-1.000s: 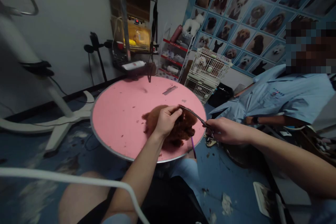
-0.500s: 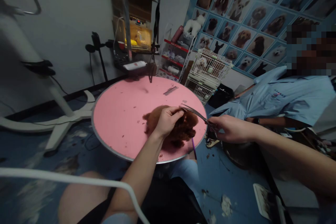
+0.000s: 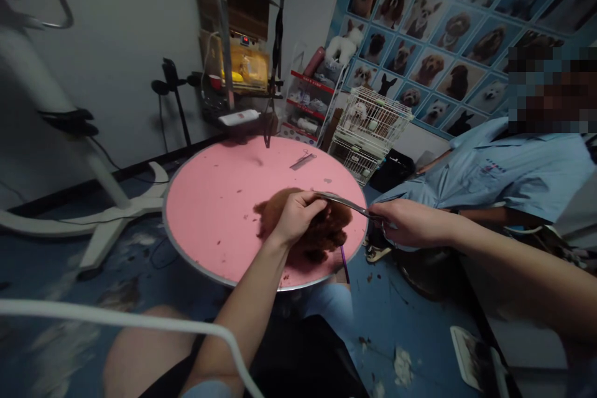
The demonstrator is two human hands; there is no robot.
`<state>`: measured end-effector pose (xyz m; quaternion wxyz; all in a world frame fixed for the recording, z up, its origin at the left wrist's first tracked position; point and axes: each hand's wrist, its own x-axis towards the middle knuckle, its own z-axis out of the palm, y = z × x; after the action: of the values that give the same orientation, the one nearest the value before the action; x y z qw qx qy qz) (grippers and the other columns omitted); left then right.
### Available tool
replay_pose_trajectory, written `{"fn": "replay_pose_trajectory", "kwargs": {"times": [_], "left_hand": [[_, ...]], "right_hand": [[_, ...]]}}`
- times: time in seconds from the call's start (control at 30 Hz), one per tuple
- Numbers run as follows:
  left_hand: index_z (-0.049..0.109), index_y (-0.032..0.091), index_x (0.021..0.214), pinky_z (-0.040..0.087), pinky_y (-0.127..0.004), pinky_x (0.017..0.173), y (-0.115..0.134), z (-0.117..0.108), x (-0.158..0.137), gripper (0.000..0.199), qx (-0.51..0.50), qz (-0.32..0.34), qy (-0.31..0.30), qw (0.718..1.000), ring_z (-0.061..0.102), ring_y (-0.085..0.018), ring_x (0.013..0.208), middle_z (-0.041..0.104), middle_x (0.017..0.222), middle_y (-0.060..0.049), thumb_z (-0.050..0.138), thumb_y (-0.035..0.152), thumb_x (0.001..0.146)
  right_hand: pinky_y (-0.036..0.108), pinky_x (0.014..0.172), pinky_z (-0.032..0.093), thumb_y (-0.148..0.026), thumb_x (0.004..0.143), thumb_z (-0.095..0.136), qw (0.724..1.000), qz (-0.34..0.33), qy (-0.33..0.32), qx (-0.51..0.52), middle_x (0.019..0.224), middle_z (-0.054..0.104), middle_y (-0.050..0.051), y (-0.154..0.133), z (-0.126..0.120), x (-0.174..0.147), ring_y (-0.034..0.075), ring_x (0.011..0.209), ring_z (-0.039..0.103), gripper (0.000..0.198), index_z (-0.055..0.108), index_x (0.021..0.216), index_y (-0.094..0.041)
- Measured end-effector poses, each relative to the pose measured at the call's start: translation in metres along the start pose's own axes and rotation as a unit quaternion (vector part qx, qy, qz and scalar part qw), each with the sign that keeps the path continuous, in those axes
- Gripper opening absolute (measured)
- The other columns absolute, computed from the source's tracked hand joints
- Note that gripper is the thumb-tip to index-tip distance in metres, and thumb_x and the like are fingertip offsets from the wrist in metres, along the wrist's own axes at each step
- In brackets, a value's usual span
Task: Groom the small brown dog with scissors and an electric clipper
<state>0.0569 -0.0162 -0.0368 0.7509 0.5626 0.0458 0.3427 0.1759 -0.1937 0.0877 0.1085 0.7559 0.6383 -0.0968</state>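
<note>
A small brown curly-coated dog [image 3: 329, 233] is on the round pink table [image 3: 200, 199], close to its near right edge. My left hand [image 3: 298, 214] is closed in a pinch on the dog's fur at the top of it; the exact part is hidden by my fingers. My right hand [image 3: 403, 222] is wrapped around the handles of long scissors [image 3: 347, 202]. Their blades point left across the top of the dog, by my left fingertips, and look nearly closed. A purple comb [image 3: 344, 264] sticks out at the table edge beside the dog.
Another pair of scissors and a grey comb [image 3: 303, 161] lie farther back on the table. A black grooming strap [image 3: 277, 43] hangs from a metal post [image 3: 226, 31]. A co-worker in a blue shirt [image 3: 504, 168] is at right. Wire cages [image 3: 373, 115] stand behind. A white tube [image 3: 140, 317] crosses the foreground.
The scissor blades have come together, and their tips have shifted slightly left and lower toward my left fingers. My right hand has closed up on the handles. The dog has hardly moved.
</note>
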Motion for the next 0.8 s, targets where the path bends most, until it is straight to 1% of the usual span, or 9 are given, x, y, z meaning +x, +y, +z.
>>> {"fn": "replay_pose_trajectory", "kwargs": {"times": [0.1, 0.17, 0.23, 0.33, 0.47, 0.63, 0.7, 0.73, 0.8], "left_hand": [[0.067, 0.014, 0.062, 0.04, -0.023, 0.052, -0.001, 0.0, -0.001, 0.016, -0.02, -0.02, -0.01, 1.0, 0.052, -0.01, 0.05, 0.062, 0.056, -0.001, 0.068, 0.029, 0.066], [0.068, 0.014, 0.065, 0.04, -0.023, 0.052, -0.001, 0.0, -0.001, 0.013, -0.026, -0.018, -0.005, 1.0, 0.052, -0.01, 0.051, 0.063, 0.057, -0.001, 0.069, 0.027, 0.063], [0.068, 0.014, 0.064, 0.04, -0.022, 0.051, -0.001, 0.0, -0.001, 0.012, -0.028, -0.023, 0.0, 0.999, 0.052, -0.01, 0.051, 0.063, 0.056, -0.001, 0.069, 0.026, 0.062], [0.067, 0.014, 0.062, 0.039, -0.021, 0.05, 0.001, 0.0, -0.002, 0.015, -0.033, -0.038, -0.003, 0.999, 0.052, -0.01, 0.049, 0.062, 0.055, -0.001, 0.069, 0.029, 0.062], [0.068, 0.013, 0.064, 0.04, -0.022, 0.051, 0.0, 0.001, -0.003, 0.015, -0.035, -0.031, -0.007, 0.999, 0.053, -0.009, 0.049, 0.062, 0.055, -0.001, 0.07, 0.028, 0.062], [0.067, 0.013, 0.063, 0.04, -0.022, 0.049, -0.001, 0.004, -0.002, 0.022, -0.037, -0.051, -0.004, 0.998, 0.053, -0.01, 0.049, 0.062, 0.055, -0.001, 0.076, 0.033, 0.061], [0.068, 0.014, 0.066, 0.044, -0.022, 0.053, 0.003, -0.002, -0.006, 0.023, -0.044, -0.032, -0.002, 0.999, 0.056, -0.01, 0.052, 0.064, 0.058, -0.002, 0.078, 0.034, 0.063], [0.068, 0.014, 0.065, 0.048, -0.024, 0.058, 0.005, -0.009, -0.011, 0.024, -0.06, -0.014, -0.002, 0.998, 0.057, -0.011, 0.055, 0.064, 0.058, -0.002, 0.079, 0.035, 0.065], [0.063, 0.015, 0.058, 0.053, -0.029, 0.074, 0.005, -0.03, -0.027, 0.031, -0.126, 0.024, -0.001, 0.992, 0.06, -0.012, 0.059, 0.059, 0.053, 0.0, 0.079, 0.04, 0.068]], "right_hand": [[0.026, 0.057, 0.029, -0.006, 0.072, 0.048, 1.0, 0.009, 0.002, -0.007, 0.07, 0.06, 0.002, 0.0, -0.001, 0.0, 0.014, 0.061, 0.05, 0.019, 0.055, 0.084, -0.019], [0.026, 0.057, 0.03, -0.007, 0.071, 0.05, 1.0, 0.002, 0.006, -0.006, 0.073, 0.062, 0.003, 0.0, -0.001, 0.0, 0.015, 0.063, 0.052, 0.02, 0.055, 0.085, -0.019], [0.026, 0.058, 0.03, -0.006, 0.07, 0.05, 1.0, -0.002, 0.007, -0.01, 0.076, 0.063, 0.004, 0.0, -0.001, 0.0, 0.015, 0.065, 0.053, 0.021, 0.055, 0.086, -0.019], [0.027, 0.058, 0.03, -0.004, 0.07, 0.047, 1.0, 0.004, 0.006, -0.02, 0.075, 0.063, 0.004, 0.0, 0.0, 0.0, 0.015, 0.065, 0.054, 0.023, 0.054, 0.085, -0.019], [0.027, 0.058, 0.031, -0.004, 0.069, 0.048, 1.0, 0.002, 0.008, -0.028, 0.08, 0.065, 0.006, 0.001, 0.002, 0.001, 0.016, 0.068, 0.056, 0.024, 0.055, 0.087, -0.019], [0.026, 0.059, 0.033, -0.002, 0.07, 0.048, 1.0, 0.005, 0.011, -0.026, 0.076, 0.064, 0.006, 0.002, 0.001, 0.0, 0.016, 0.066, 0.055, 0.024, 0.056, 0.086, -0.018], [0.026, 0.061, 0.035, -0.003, 0.071, 0.048, 0.999, 0.009, 0.031, 0.002, 0.077, 0.064, 0.005, 0.007, 0.004, 0.0, 0.016, 0.067, 0.056, 0.024, 0.057, 0.088, -0.018], [0.026, 0.062, 0.037, -0.004, 0.071, 0.049, 0.998, 0.008, 0.046, 0.035, 0.078, 0.065, 0.005, 0.012, 0.009, 0.001, 0.016, 0.069, 0.056, 0.024, 0.057, 0.089, -0.018], [0.025, 0.066, 0.042, -0.008, 0.072, 0.053, 0.986, 0.005, 0.074, 0.151, 0.084, 0.065, 0.004, 0.023, 0.029, 0.003, 0.016, 0.074, 0.059, 0.024, 0.057, 0.094, -0.018]]}}
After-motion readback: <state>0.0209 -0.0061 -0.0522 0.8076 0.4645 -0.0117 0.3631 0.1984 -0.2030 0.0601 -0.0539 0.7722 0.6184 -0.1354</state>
